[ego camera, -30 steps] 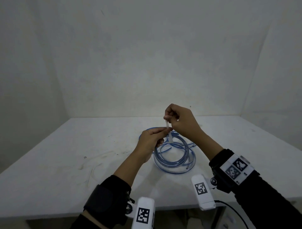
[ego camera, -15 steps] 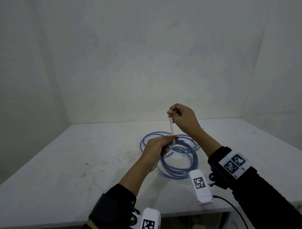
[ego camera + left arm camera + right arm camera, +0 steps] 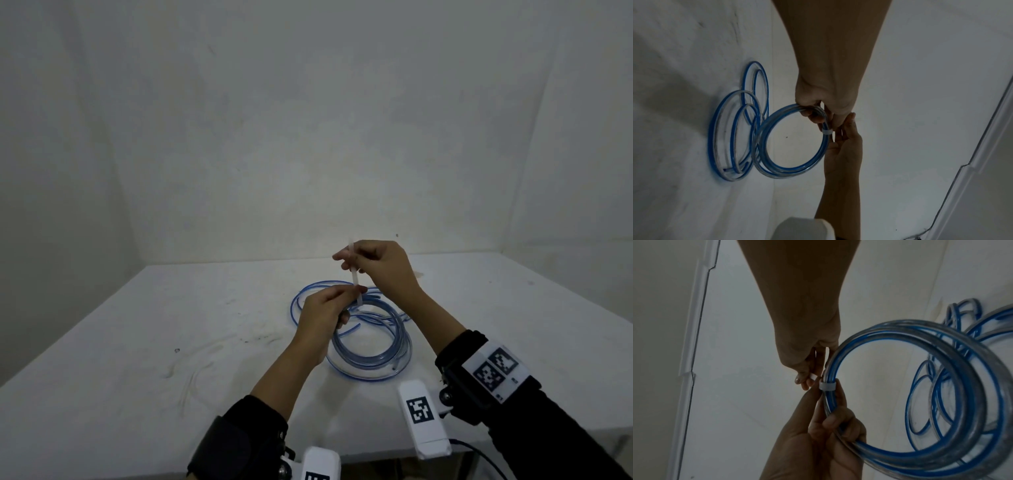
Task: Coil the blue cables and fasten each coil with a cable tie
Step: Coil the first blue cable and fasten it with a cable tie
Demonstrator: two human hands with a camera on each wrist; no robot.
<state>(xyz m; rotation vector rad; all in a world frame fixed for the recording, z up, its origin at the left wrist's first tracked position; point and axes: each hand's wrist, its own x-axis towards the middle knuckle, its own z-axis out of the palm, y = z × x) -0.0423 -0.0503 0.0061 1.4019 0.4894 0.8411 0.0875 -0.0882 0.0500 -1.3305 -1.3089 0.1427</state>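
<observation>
In the head view, the left hand [image 3: 323,310] gripped a blue cable coil [image 3: 371,346] at its top, fingers curled round the bundled turns, while the coil's lower part lay on the white desk [image 3: 137,359]. The right hand [image 3: 380,265], just above and beyond the left hand, pinched the free tail of a white cable tie [image 3: 354,279] between thumb and fingertips; the tail ran upright from the left hand's fingertips to the right hand. Loose blue cable loops [image 3: 310,291] lay on the desk behind the left hand. In the left wrist view, the left hand [image 3: 824,100] held the coil [image 3: 793,141] with its fingers curled through the ring, and the cable tie [image 3: 827,131] formed a band round the turns just beyond those fingers, with the right hand [image 3: 844,144] touching the coil at the band. The loose loops [image 3: 735,126] lay flat on the desk beside the coil. In the right wrist view, the right hand [image 3: 807,356] pinched the tie tail beside the band [image 3: 827,386], and the left hand [image 3: 824,443] gripped the coil [image 3: 920,402] directly below the band.
</observation>
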